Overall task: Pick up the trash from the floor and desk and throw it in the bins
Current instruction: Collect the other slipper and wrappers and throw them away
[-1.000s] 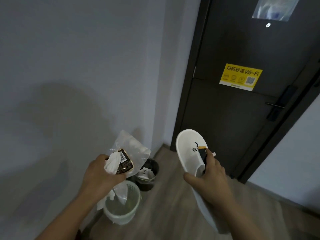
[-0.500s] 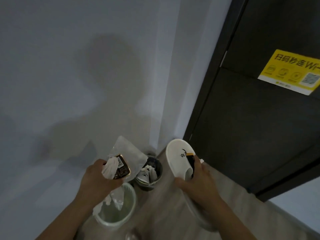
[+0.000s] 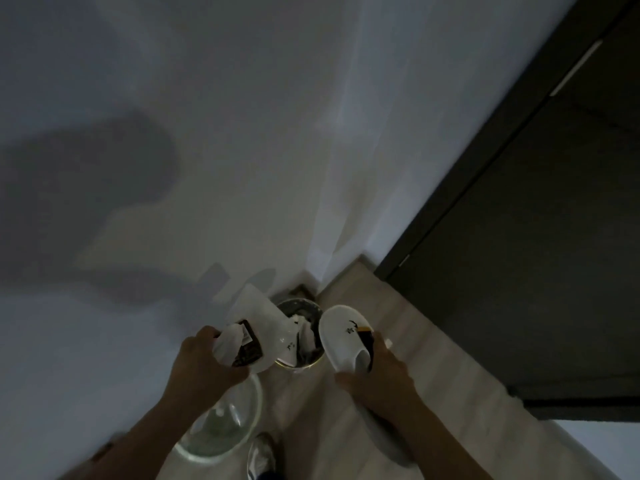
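My left hand grips a bundle of trash: a clear plastic bag, a dark snack wrapper and a crumpled white tissue. It hovers over the near rim of the dark bin, which holds white paper. A pale translucent bin stands on the floor below my left forearm. My right hand holds a white disposable slipper together with a small black and orange item, just right of the dark bin. A second slipper hangs below that hand.
Both bins stand against the white wall near the corner. A dark door fills the right side. The wooden floor runs between them. A shoe shows at the bottom edge.
The view has tilted down and moved closer to the bins. Both hands have moved in towards the dark bin, still gripping the same things.
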Action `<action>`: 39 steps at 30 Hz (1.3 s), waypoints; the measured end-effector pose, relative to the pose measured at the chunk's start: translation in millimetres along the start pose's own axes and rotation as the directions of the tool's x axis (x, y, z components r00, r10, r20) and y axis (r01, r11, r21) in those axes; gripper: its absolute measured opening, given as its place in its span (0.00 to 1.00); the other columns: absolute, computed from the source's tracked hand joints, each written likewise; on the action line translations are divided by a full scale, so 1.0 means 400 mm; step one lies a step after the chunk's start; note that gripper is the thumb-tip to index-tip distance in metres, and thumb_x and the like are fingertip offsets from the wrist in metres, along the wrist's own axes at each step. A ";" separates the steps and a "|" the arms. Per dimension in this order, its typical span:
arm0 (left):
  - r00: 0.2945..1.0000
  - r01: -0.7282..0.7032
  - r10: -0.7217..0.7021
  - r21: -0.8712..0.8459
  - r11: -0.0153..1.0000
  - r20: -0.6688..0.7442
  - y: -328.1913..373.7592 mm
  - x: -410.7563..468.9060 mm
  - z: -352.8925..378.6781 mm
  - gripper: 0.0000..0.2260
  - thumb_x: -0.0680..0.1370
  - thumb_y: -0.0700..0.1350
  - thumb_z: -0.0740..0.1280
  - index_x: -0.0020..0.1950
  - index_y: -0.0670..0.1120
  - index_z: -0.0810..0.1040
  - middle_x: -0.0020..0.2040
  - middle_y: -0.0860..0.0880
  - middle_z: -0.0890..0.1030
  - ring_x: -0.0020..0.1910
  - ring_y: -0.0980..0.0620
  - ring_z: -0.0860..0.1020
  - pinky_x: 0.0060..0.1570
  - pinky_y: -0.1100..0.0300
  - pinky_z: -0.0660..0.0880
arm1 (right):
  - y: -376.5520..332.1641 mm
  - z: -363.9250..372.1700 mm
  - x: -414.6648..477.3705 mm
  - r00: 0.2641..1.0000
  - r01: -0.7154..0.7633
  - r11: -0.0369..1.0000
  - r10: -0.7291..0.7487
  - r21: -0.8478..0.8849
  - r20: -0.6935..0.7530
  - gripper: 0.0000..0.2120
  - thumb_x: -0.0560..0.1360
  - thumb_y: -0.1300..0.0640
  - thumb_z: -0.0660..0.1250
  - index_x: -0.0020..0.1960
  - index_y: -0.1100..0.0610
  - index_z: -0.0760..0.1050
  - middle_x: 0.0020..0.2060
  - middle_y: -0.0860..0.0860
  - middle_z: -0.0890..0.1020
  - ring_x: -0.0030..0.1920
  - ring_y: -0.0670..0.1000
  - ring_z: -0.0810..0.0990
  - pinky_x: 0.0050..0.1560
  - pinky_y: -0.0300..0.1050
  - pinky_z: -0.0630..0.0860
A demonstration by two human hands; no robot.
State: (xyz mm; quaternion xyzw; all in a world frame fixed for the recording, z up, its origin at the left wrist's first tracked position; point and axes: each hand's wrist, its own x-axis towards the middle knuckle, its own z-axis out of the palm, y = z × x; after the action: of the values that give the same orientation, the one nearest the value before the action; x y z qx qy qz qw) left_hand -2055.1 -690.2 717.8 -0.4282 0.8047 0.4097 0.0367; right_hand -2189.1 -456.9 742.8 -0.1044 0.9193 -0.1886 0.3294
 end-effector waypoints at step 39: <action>0.943 0.246 -0.287 0.230 0.941 0.166 -0.351 0.669 0.720 0.31 0.59 0.42 0.80 0.59 0.40 0.74 0.54 0.40 0.76 0.49 0.43 0.76 0.43 0.56 0.72 | 0.322 0.549 1.008 0.938 0.195 0.899 -0.053 -0.393 0.343 0.17 0.74 0.48 0.66 0.56 0.59 0.73 0.52 0.56 0.79 0.56 0.57 0.77 0.49 0.45 0.72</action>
State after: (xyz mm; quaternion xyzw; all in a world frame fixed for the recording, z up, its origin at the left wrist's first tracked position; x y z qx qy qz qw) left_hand -2206.7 -709.3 329.4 -0.4848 0.7694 0.3555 0.2159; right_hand -2363.1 -528.8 304.7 -0.2616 0.8627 0.0129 0.4326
